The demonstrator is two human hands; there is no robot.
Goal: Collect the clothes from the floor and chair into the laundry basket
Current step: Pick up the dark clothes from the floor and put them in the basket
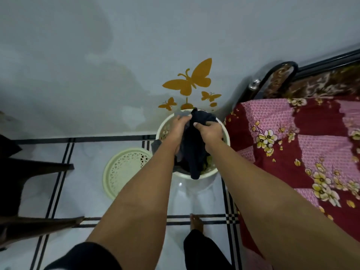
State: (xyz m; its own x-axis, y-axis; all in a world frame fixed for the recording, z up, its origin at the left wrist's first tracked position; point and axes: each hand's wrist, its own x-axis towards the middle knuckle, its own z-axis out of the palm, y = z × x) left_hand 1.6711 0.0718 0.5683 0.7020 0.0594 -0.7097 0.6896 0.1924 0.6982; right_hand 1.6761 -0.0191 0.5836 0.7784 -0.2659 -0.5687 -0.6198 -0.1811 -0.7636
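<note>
A cream laundry basket [226, 133] stands on the floor against the wall, straight ahead of me. Both hands are over its opening. My left hand [178, 131] and my right hand [209, 130] each grip a dark navy garment [192, 152] that hangs into the basket and droops over its near rim. A grey cloth [182, 114] shows at the far rim by my left fingers. Other clothes lie inside, mostly hidden under the garment.
The basket's cream lid [124, 168] lies flat on the floor to the left. A dark chair [29, 172] stands at the far left. A bed with a red and pink floral cover [302, 152] fills the right side. My bare foot [195, 222] is below.
</note>
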